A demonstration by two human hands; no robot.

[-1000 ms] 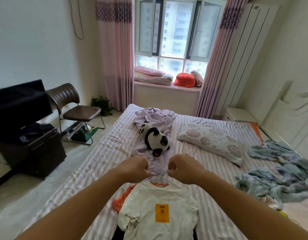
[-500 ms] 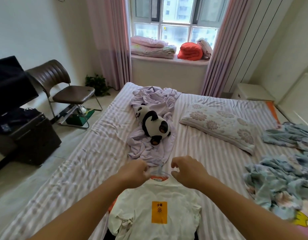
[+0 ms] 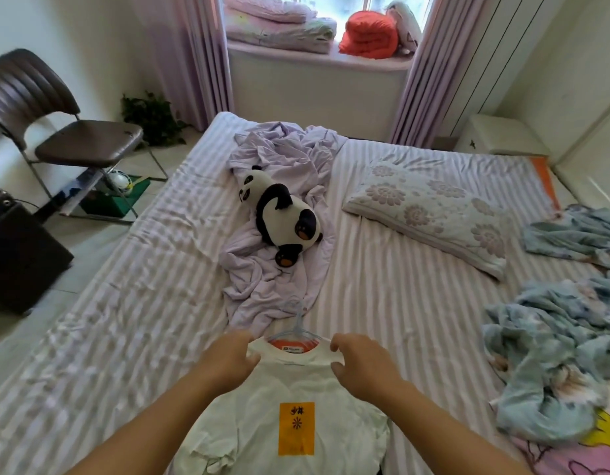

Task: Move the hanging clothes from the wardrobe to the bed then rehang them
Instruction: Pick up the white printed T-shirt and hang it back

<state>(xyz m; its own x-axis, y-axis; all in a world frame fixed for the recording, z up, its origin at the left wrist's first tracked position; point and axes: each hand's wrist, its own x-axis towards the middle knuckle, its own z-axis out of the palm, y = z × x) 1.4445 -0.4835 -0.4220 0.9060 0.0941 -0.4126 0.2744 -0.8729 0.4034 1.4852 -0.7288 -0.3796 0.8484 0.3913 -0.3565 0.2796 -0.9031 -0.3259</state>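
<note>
A white T-shirt (image 3: 290, 382) with an orange patch lies flat on the striped bed (image 3: 142, 320) right in front of me. It sits on a light blue hanger (image 3: 298, 329) whose hook points away from me onto a crumpled lilac cloth (image 3: 272, 286). My left hand (image 3: 231, 358) curls over the shirt's left shoulder beside the collar. My right hand (image 3: 362, 361) pinches the collar's right side between thumb and fingers. The wardrobe is out of view.
A plush panda (image 3: 286, 217) lies on the lilac cloth mid-bed. A flowered pillow (image 3: 430, 207) and a rumpled blue blanket (image 3: 550, 354) fill the bed's right side. A brown chair (image 3: 87, 142) and a black cabinet (image 3: 19, 255) stand on the floor at left.
My fists were together at the hanger's neck; they have spread apart to either side of the collar. My view has tilted down and moved closer to the bed.
</note>
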